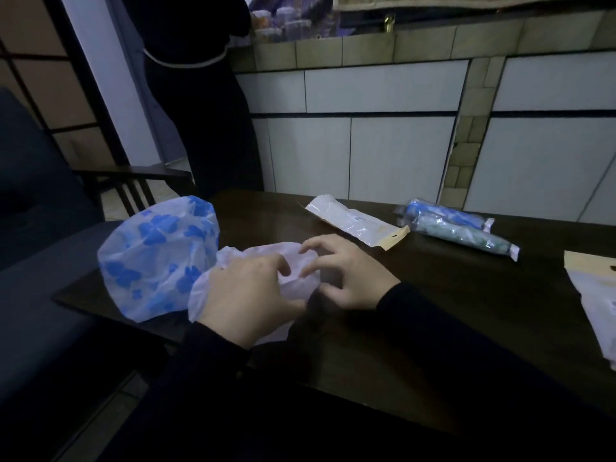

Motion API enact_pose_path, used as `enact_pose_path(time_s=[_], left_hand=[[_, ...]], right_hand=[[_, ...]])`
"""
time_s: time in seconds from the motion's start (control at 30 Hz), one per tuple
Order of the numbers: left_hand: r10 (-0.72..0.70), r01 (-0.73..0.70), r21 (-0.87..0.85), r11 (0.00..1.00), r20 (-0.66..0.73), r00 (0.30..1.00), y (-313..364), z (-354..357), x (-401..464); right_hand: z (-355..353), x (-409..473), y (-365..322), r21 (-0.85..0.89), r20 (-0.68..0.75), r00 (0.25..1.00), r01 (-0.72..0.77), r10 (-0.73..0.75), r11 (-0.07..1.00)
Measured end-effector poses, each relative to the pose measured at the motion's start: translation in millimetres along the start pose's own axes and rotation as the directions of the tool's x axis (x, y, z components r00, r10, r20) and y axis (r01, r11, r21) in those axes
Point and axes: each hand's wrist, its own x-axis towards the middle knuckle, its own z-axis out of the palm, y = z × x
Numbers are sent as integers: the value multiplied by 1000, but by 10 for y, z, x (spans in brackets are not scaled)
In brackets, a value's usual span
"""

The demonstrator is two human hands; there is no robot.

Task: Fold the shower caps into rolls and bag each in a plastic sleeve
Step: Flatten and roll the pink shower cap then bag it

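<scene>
room: pretty dim in here, tiled counter wall (383, 91) across the back, and someone in dark clothes (200, 105) standing at the far left end of it
table: dark wooden table (450, 311), glossy top; its left corner pokes out toward a dark blue seat (40, 208), its back edge runs close along the tiled wall
free space: the biggest bare stretch of tabletop is right of the hands, between them and the stuff at the right edge; the near middle is bare too
blue cap: shower cap with blue flowers (156, 258), puffed up and sitting right on the left corner of the table, partly hanging past the edge, touching the pale cap
pale cap: the pale shower cap (296, 265) is bunched up on the table under both hands, just right of the blue one
empty sleeve: flat plastic sleeve (356, 221) with a tan header card, lying diagonal behind the hands, not touching them
done rolls: two bagged rolls (456, 228), one blue and one greenish, side by side and touching, far right-centre near the back edge
more sleeves: a stack of sleeves (596, 301) cut off by the right edge of the view
left hand: left hand (246, 298) lies on the pale cap, fingers curled and pinching the plastic
right hand: right hand (343, 275) is arched over the cap's right end, fingertips bent down and pinching at it; the two hands almost meet
sleeves: both arms in dark sleeves (433, 328) coming in from the bottom
</scene>
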Motion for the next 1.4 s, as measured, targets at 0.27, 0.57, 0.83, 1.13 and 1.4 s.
enact_pose_path(time_s=[0.27,0.57,0.83,1.13,1.4], left_hand=[[79,-119,-265,957,-156,985,239,-120,192],[106,-315,-681,661,-330,938,582,9,505],[174,-247,-925,290,-203,964,835,284,842],[472,492,-767,-412,282,835,1223,696,1012],[256,282,-958,56,286,923,1285,914,1277]], right_hand=[[-373,-224,36,248,-269,932,-176,242,953],[-703,-473,167,611,-486,691,-169,535,773],[-1081,-697,263,937,-233,415,-146,880,317],[-1171,-940,427,995,30,272,-98,962,-4],[-1221,-1027,501,872,-117,364,-407,924,271]])
